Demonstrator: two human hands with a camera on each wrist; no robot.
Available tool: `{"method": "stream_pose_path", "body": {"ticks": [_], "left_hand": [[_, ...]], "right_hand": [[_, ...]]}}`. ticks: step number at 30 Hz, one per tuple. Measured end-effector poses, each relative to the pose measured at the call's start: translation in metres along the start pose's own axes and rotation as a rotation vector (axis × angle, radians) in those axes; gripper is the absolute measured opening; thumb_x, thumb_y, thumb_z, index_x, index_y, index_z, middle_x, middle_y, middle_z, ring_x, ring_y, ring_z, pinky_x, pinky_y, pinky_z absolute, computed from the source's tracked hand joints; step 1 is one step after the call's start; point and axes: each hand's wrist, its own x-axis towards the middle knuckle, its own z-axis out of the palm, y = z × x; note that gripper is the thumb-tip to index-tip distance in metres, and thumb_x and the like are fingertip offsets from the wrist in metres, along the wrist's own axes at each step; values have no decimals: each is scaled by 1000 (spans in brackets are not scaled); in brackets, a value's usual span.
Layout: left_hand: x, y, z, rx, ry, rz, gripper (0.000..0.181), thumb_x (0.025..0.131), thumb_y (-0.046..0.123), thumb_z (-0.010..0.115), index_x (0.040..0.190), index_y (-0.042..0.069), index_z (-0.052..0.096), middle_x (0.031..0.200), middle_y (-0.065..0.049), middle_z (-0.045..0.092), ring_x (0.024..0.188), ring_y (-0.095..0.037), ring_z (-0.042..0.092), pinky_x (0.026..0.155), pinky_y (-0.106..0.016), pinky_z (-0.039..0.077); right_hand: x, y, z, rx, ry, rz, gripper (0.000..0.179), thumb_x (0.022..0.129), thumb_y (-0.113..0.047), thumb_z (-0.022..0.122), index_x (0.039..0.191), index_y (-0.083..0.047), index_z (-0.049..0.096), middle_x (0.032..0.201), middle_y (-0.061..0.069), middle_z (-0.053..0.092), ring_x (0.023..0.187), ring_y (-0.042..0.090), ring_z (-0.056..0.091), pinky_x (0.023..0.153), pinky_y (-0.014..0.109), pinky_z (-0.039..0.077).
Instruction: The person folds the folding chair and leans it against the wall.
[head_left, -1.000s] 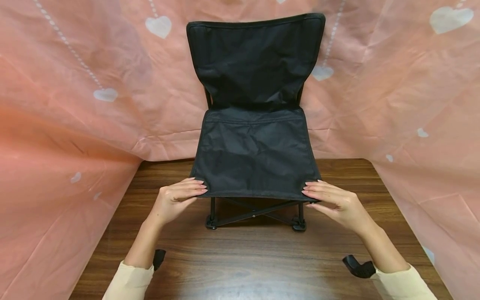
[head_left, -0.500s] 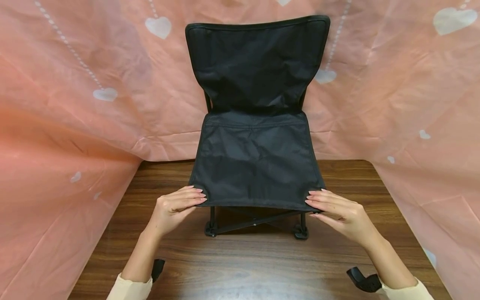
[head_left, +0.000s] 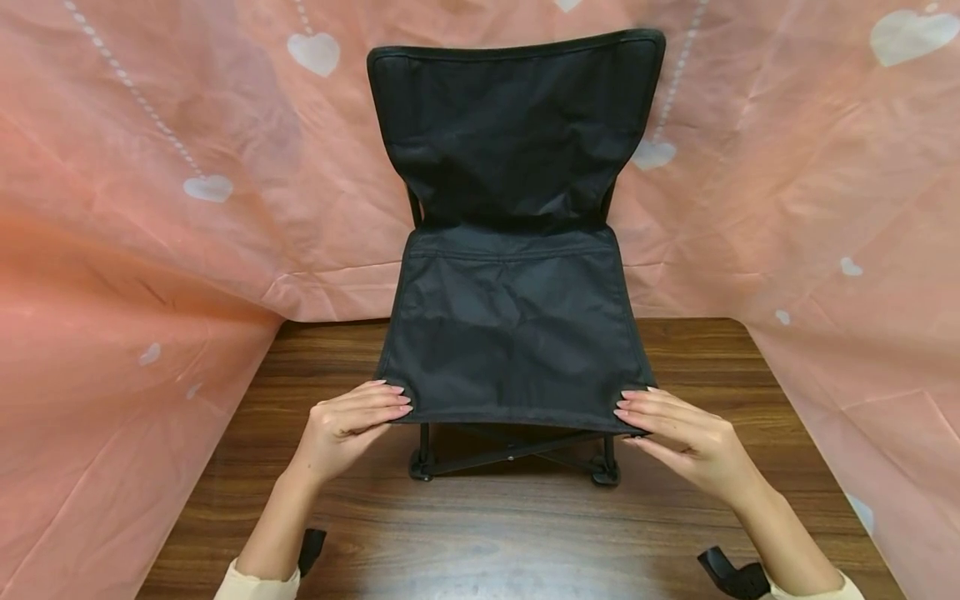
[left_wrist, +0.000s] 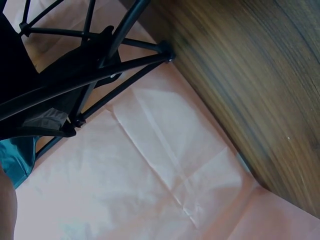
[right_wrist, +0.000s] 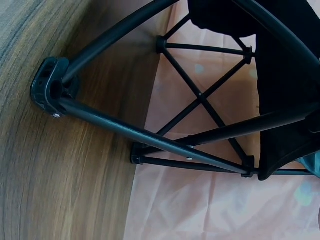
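A black folding chair (head_left: 517, 329) stands unfolded in the middle of the head view, its fabric backrest upright behind the seat. At the seat's front left corner my left hand (head_left: 347, 432) grips the edge, fingers on top and thumb below. My right hand (head_left: 686, 437) holds the front right corner the same way. Under the seat, crossed tubes run between front legs with flat plastic feet. The right wrist view shows one foot (right_wrist: 52, 90) and the crossed frame tubes (right_wrist: 200, 97) from the side. In the left wrist view, the dark tubes (left_wrist: 130, 62) fill the upper left.
The chair is on a brown wood-grain surface (head_left: 480, 533). Pink cloth with white hearts (head_left: 150, 250) hangs behind it and along both sides. A black strap piece (head_left: 731, 575) sits by the right wrist, another (head_left: 311, 550) by the left.
The chair has come nearer to me, its front edge and feet lower in the head view. Both hands have moved back with it, keeping their hold on the corners.
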Motion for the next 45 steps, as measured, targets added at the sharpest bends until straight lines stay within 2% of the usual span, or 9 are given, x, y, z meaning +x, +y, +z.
{"method": "stream_pose_path", "body": {"ticks": [12,21,27,33,40,45], "left_hand": [[0,8,-2,24,-13,38,15,89,12,69,95,1,77,97,-18,75,101,-23,71,104,-31,50],[-3,18,-6,26,-50,47,16,89,10,69,100,1,76,103,-17,74,105,-24,69,106,-33,48],[0,18,-13,37,-117,38,23,94,16,62,107,1,74,114,-17,71,118,-24,64,110,-32,45],[3,15,-15,44,-146,62,25,95,17,62,109,1,73,116,-17,70,118,-24,64,109,-30,45],[2,17,-13,46,-122,74,21,94,14,62,105,1,74,111,-17,72,115,-24,65,108,-31,47],[0,22,-11,64,-98,118,19,94,10,62,102,-1,75,107,-18,73,108,-26,68,107,-32,48]], "right_hand": [[-3,-5,-1,30,13,-33,32,90,-17,67,92,14,71,111,19,71,120,17,62,106,21,46],[-11,-6,-3,44,3,-43,31,88,-17,70,94,13,71,108,22,71,114,23,64,107,26,46],[-7,-4,-9,40,-61,-43,33,89,-20,69,96,11,72,112,21,70,118,23,62,110,26,43],[-6,-1,-14,7,-130,-58,33,91,-22,66,101,9,72,116,21,69,122,22,60,114,26,39],[-5,-2,-13,-19,-90,-81,31,91,-21,66,97,9,73,110,20,71,120,20,62,110,25,43],[-5,-8,-10,-18,-41,-95,29,90,-19,68,94,9,73,107,20,72,119,19,63,108,23,44]]}}
